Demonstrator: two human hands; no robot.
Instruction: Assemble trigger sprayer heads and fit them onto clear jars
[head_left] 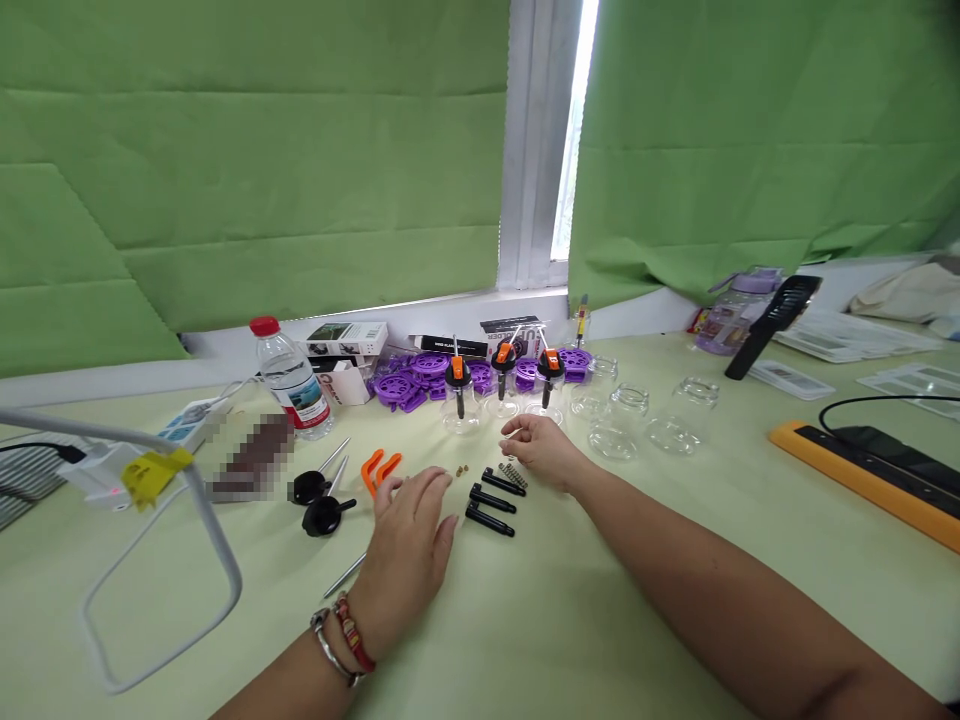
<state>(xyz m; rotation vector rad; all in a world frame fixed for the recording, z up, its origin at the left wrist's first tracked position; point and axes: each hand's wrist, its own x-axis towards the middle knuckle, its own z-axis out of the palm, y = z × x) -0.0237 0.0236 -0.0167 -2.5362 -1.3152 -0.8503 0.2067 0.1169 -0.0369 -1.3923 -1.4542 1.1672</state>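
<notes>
My left hand (409, 535) hovers low over the table, fingers bent and thumb apart, with nothing visible in it. Beside its fingertips lie two orange curved handles (381, 470), partly hidden by the hand. My right hand (541, 452) has its fingertips drawn together; whatever they may pinch is too small to make out. Just below it are small metal springs (513, 474). Several black plastic tubes (492, 498) lie in a row between my hands, and tiny brass pieces (461, 470) rest nearby. A metal rod (345, 577) lies partly under my left hand.
Glass jars with black-and-orange tops (459, 376) stand before purple plastic parts (405, 385). Open glass jars (619, 425) stand to the right. Black lids with rods (324, 515), a water bottle (291, 380) and a grey metal frame (217, 540) are left; an orange-black device (862, 475) is right.
</notes>
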